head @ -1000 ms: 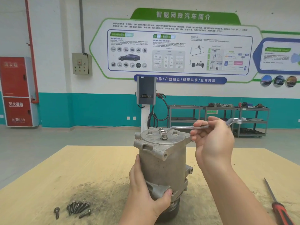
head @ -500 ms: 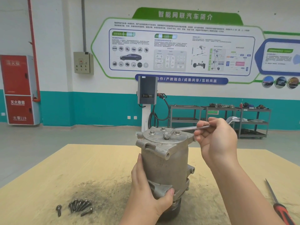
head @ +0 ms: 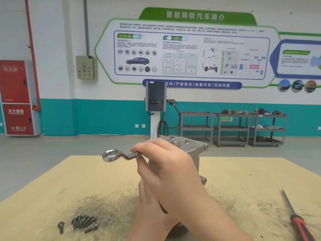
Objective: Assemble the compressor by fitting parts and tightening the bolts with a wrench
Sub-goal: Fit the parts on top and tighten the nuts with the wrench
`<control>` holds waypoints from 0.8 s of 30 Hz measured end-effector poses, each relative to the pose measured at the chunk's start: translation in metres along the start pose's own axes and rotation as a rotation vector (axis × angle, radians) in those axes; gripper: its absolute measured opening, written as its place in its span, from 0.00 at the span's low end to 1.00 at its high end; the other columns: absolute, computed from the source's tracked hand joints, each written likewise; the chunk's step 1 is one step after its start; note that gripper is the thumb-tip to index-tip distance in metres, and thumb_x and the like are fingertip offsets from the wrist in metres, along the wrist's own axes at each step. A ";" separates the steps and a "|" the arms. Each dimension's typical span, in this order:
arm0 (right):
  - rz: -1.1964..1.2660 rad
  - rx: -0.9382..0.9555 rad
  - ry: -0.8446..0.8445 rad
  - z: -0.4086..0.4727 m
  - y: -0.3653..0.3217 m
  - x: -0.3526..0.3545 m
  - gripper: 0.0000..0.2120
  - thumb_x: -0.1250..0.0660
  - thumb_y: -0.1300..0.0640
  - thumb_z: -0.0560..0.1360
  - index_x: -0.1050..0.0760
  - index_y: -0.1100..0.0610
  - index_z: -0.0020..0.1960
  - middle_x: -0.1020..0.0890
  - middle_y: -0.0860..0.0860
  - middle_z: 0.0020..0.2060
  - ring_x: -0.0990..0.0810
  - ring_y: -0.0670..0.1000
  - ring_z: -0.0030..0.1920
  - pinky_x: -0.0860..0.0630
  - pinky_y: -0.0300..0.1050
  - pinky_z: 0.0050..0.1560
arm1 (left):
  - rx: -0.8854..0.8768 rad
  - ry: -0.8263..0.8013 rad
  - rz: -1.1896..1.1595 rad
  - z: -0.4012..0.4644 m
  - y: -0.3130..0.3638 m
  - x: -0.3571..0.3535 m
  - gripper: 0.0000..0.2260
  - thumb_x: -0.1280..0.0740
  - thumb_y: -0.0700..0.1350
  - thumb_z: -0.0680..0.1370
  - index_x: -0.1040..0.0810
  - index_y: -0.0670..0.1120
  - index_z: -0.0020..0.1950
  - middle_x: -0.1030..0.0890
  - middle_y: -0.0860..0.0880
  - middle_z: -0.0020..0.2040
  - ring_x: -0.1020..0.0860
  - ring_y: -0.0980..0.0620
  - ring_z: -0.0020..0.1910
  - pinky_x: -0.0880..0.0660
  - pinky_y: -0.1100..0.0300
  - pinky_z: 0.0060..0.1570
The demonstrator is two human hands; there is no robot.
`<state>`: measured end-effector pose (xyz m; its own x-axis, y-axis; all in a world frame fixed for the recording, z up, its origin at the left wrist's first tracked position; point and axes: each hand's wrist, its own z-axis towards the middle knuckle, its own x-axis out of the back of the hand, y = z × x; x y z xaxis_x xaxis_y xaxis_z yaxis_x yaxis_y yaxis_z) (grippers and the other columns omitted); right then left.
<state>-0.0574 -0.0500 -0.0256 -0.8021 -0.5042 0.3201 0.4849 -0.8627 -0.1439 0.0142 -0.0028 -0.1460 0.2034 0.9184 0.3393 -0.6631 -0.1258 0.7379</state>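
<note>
Far left on the wooden workbench (head: 243, 171), a pile of loose bolts (head: 83, 221) lies in a dark smear of grime, with one bolt apart just to its left; judging by the task, these may be wanted later, so they are best left within reach. Above them, the free ring end of the offset ring wrench (head: 111, 155) pokes out left of the right hand (head: 166, 164), whose fingers are curled tightly round the shank. The far end is hidden behind that hand, so whether it sits on a bolt cannot be told. Below, the left hand (head: 147, 197) is mostly hidden behind the right forearm; it seems to steady the compressor (head: 192, 150), but its grip cannot be told. The compressor stands upright mid-bench, two bolt heads (head: 187, 141) visible on its top plate. To do this well, I would seat the ring fully and squarely before pulling, keep the body braced, and tighten the bolts evenly in turn. A red-handled screwdriver (head: 298, 221) lies far right.
</note>
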 end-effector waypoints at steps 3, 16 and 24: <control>0.098 -0.039 -0.037 0.000 -0.003 0.002 0.08 0.32 0.58 0.75 0.16 0.55 0.50 0.16 0.47 0.44 0.19 0.45 0.43 0.22 0.44 0.45 | 0.009 0.000 -0.003 0.001 -0.003 -0.002 0.52 0.24 0.55 0.64 0.67 0.84 0.57 0.54 0.82 0.61 0.40 0.67 0.68 0.35 0.67 0.62; 0.740 -0.478 0.681 0.025 0.029 0.053 0.14 0.44 0.64 0.72 0.36 0.48 0.53 0.24 0.47 0.28 0.29 0.48 0.26 0.29 0.39 0.32 | 0.059 -0.010 -0.047 -0.002 0.004 0.000 0.47 0.37 0.68 0.58 0.68 0.73 0.64 0.52 0.69 0.69 0.44 0.64 0.71 0.42 0.69 0.65; 0.960 -0.845 0.701 0.024 0.053 0.050 0.15 0.51 0.70 0.74 0.34 0.54 0.51 0.27 0.50 0.23 0.35 0.49 0.21 0.37 0.40 0.25 | 0.072 -0.010 -0.017 -0.001 0.005 0.000 0.47 0.37 0.68 0.58 0.70 0.74 0.63 0.52 0.70 0.67 0.45 0.65 0.70 0.41 0.66 0.66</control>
<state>-0.0631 -0.1200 0.0048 -0.4162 -0.5903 -0.6916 0.7738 0.1695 -0.6104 0.0100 -0.0030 -0.1427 0.2219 0.9167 0.3322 -0.6064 -0.1370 0.7833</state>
